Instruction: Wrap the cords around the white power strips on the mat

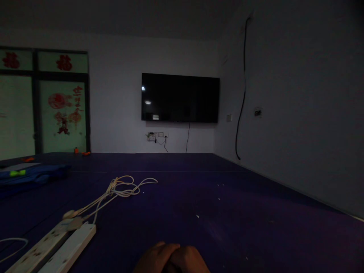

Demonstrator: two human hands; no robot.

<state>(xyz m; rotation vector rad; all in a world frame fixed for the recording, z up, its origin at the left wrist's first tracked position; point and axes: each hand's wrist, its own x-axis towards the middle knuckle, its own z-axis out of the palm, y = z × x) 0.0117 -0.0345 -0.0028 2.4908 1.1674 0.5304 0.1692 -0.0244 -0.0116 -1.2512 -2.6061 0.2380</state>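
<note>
My left hand (155, 259) and my right hand (190, 259) rest close together at the bottom edge, over the dark blue tabletop (170, 212). Both look closed, with the knuckles up and the hands touching. The lower parts fall outside the picture, and whatever may lie inside the fingers is hidden. To the left of my hands, apart from them, lie a white power strip (72, 246) and a second power strip (42, 246) with plugs at its far end. Their pale cables (122, 187) run away from me into a loose tangle.
A folded blue cloth (36, 178) lies at the left, with small orange objects (85, 153) farther back. White specks dot the surface. On the far wall hangs a black television (180, 98) above wall sockets (160, 135). A dark cable (241, 110) hangs along the right wall.
</note>
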